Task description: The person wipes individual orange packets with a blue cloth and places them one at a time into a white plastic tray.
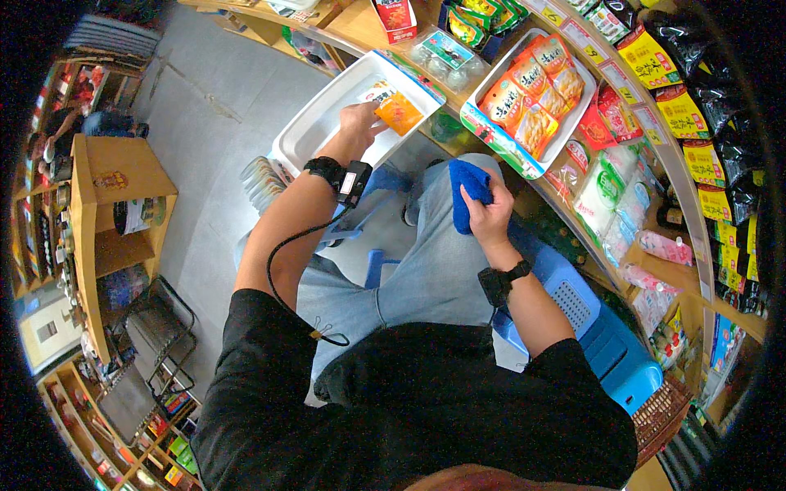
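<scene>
Inside a white plastic tray [301, 132] with a printed end panel, my left hand [358, 126] pinches the near edge of an orange food packet [400, 113]. The rest of the tray's visible floor is bare white. My right hand [494, 215] grips a folded blue cloth [465, 190] above my right thigh. A second white tray [534, 166], filled with several orange-and-red food packets [533, 92], sits on the shelf just beyond that hand. Both wrists wear black bands with small devices, and a cable runs from the left one.
A wooden shelf unit [353, 24] curves from ahead to my right, holding a clear egg-type carton [451, 58], white bags [608, 184] and hanging yellow-and-black packets [681, 113]. Blue plastic stools [620, 362] stand by my right side. Leftward are a wooden cabinet [126, 162], a folding chair [159, 331] and another person [107, 123].
</scene>
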{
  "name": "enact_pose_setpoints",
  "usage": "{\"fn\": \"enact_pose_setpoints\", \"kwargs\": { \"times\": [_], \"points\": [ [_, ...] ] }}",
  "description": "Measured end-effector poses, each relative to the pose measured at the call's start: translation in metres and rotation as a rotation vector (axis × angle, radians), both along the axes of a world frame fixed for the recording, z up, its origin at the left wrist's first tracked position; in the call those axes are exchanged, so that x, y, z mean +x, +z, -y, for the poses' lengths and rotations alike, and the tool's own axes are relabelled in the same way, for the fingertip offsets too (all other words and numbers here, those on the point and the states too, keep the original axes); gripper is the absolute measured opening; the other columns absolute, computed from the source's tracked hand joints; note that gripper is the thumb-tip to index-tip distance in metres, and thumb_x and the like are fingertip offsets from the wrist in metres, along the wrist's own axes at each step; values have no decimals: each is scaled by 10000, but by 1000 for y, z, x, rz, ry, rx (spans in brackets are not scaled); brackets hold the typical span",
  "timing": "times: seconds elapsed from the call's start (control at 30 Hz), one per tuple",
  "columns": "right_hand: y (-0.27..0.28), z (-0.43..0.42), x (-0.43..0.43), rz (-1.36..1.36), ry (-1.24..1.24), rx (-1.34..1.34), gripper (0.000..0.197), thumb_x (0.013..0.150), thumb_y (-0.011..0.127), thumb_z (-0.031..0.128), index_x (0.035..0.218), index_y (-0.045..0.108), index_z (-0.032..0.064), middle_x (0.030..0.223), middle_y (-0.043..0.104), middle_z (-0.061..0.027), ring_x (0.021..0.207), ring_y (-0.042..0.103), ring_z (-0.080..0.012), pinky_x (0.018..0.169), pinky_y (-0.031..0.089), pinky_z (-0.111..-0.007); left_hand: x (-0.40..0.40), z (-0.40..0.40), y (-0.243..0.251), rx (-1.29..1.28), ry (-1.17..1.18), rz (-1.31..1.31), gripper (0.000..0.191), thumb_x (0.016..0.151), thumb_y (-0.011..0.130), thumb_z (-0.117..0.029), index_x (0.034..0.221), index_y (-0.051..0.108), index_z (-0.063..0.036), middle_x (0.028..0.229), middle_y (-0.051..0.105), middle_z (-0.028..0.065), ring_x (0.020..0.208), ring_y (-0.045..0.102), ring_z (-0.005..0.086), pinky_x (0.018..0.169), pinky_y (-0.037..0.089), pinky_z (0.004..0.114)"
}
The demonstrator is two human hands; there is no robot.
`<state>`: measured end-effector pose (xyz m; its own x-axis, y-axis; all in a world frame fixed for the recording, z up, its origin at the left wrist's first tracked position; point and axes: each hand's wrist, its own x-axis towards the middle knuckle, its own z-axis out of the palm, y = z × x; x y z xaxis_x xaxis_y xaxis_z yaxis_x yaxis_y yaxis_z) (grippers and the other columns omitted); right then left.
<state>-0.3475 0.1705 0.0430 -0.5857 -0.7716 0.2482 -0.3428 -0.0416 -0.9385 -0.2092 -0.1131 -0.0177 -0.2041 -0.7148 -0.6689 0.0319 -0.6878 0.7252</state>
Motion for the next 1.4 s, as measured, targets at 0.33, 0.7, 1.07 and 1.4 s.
{"fn": "enact_pose_setpoints", "kwargs": {
  "times": [0.33, 0.7, 1.07, 1.4],
  "points": [
    [-11, 0, 4, 47, 9, -5, 250, 806, 754, 119, 1000, 678, -19, 950, 698, -125, 855, 670, -243, 808, 520, -342, 37, -36, 44, -10, -41, -149, 565, 1009, 549, -247, 1430, 343, 70, 1424, 394, 251, 1313, 445, 388, 1044, 471, 527],
    [-2, 0, 11, 26, 48, 51, 266, 887, 707, 109, 1114, 674, -27, 1043, 722, -92, 937, 667, -169, 884, 511, -316, 189, -125, 117, -274, 117, -259, 234, 960, 609, -87, 1184, 610, -19, 929, 642, 47, 668, 559, 67, 520, 414, 182],
    [3, 10, 26, 49, 117, 26, 249, 890, 708, 113, 1087, 678, -37, 1004, 722, -83, 902, 658, -162, 865, 506, -302, 281, -166, 78, -394, 479, 100, 252, 909, 714, -120, 1131, 643, -24, 913, 649, 8, 696, 592, 73, 565, 449, 195],
    [-4, 11, 22, -76, 112, 44, 260, 873, 719, 116, 1082, 685, -35, 986, 731, -112, 894, 677, -182, 853, 515, -315, 267, -181, 72, -414, 315, 73, 528, 902, 688, -123, 1383, 532, 32, 1100, 645, 89, 908, 604, 121, 668, 482, 240]
  ]
}}
